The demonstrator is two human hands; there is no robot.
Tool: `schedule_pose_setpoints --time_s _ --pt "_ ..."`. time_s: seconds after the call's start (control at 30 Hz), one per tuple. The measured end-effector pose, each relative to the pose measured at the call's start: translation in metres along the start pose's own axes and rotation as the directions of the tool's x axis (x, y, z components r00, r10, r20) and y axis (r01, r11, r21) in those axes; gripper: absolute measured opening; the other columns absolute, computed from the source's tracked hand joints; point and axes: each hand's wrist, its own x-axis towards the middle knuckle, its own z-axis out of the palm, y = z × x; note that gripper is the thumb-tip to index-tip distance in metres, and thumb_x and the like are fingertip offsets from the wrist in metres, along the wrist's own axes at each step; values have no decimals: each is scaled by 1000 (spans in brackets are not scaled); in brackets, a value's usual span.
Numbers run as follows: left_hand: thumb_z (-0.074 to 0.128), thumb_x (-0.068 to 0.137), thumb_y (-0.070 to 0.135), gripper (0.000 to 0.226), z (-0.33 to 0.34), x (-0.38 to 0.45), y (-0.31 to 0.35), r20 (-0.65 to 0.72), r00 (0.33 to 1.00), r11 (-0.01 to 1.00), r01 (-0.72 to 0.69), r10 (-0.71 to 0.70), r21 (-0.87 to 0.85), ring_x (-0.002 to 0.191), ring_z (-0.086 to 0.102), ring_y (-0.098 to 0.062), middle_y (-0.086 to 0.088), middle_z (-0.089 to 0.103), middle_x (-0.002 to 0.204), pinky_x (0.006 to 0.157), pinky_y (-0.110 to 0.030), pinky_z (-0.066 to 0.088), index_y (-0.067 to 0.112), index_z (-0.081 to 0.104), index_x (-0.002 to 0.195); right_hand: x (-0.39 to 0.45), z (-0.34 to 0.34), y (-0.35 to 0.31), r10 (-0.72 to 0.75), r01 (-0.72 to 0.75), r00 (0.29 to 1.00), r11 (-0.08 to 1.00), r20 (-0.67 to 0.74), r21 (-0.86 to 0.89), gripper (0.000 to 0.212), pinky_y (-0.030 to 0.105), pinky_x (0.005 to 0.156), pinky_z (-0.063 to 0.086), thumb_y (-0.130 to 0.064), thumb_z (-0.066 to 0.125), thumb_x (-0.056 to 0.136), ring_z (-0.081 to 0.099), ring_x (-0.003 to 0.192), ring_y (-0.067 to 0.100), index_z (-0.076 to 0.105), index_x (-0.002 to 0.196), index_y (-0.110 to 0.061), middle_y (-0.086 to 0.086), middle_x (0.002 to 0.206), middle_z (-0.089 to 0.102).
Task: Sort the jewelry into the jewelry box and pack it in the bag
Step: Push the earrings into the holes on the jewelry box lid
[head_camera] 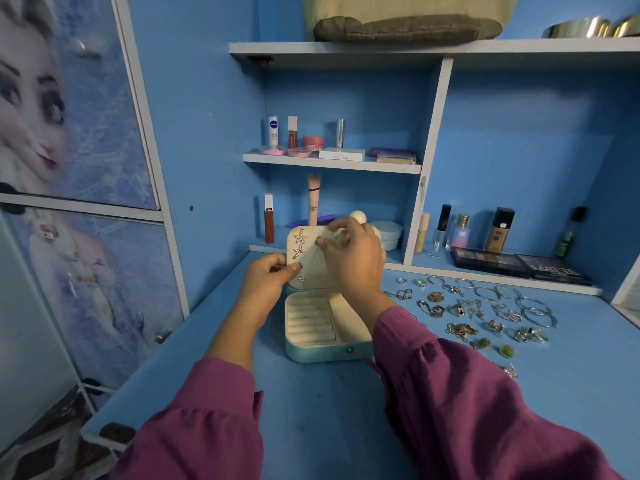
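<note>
jewelry box [325, 327] open mid-desk | left hand [268, 275] pinches lid panel [311, 258] edge | right hand [349, 261] pinches small earring at panel | risk: stud slips, drops into tray

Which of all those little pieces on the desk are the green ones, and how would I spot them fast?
Start at the open jewelry box on the blue desk and look right to the spread of loose jewelry. The green stone pieces lie in its nearest row, just past the purple sleeve. Everything around them is silver or gold metal; only these are green.
</note>
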Motion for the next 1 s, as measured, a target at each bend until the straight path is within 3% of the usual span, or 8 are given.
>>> schedule_pose_setpoints --time_s 0.1,0.23,0.37,0.43,0.57,0.77,0.87,1.0 --pt "67 84 2 12 -1 -1 4 -22 1000 1000 -6 7 23 76 62 -19 -7 68 80 79 -33 51 13 69 80 3 -6 2 -91 95 995 986 37 -139 35 35 89 35 -39 65 85 47 104 21 62 120 -36 -2 104 52" --pt "68 84 8 7 0 -3 8 -77 997 998 -14 18 62 63 55 -14 -5 64 73 66 -29 48 11 71 88 7 -17 1 -202 214 977 935 70 -282 34 31 88 28 -45 64 84 42 107 21 64 117 -36 -2 106 47" --pt "56 94 28 15 1 -13 27 -28 997 971 58 -66 -233 37 36 -9 -5 61 58 38 -18 26 22 61 106 5 -26 -1 -305 315 949 880 84 -357 31 29 80 20 -45 66 82 40 107 23 67 110 -33 -1 109 48" --pt "46 97 40 22 0 -19 35 103 989 923 136 -106 -359 33 32 -9 -13 70 73 35 -16 22 28 55 113 2 -30 0 -373 371 925 850 71 -375 28 29 77 18 -45 69 78 42 104 24 69 103 -32 -1 107 51" --pt "36 97 49 40 -6 -24 37 271 951 884 252 -151 -393 31 32 -5 -19 71 102 31 -14 25 23 54 123 -5 -33 6 -493 464 870 794 31 -394 21 32 74 23 -43 75 71 49 94 26 70 88 -31 -5 95 58" --pt "52 92 31 17 -11 -29 40 357 891 802 423 -281 -423 30 30 -1 -25 69 102 30 -9 22 14 52 91 -21 -42 18 -668 626 744 692 12 -359 15 29 67 17 -39 69 73 40 86 14 67 81 -27 -11 81 62" --pt "57 83 22 17 -14 -30 40 400 863 785 468 -307 -406 29 30 -2 -24 71 94 30 -7 23 7 57 92 -26 -42 24 -736 696 676 631 16 -342 13 29 68 19 -35 71 75 42 86 15 67 81 -25 -12 80 63" --pt "45 95 11 20 -17 -28 39 417 838 751 519 -352 -409 27 31 -2 -23 71 87 29 -6 23 1 62 96 -28 -43 26 -793 741 609 572 -7 -352 11 30 68 22 -35 70 79 43 82 15 68 80 -24 -12 80 63"
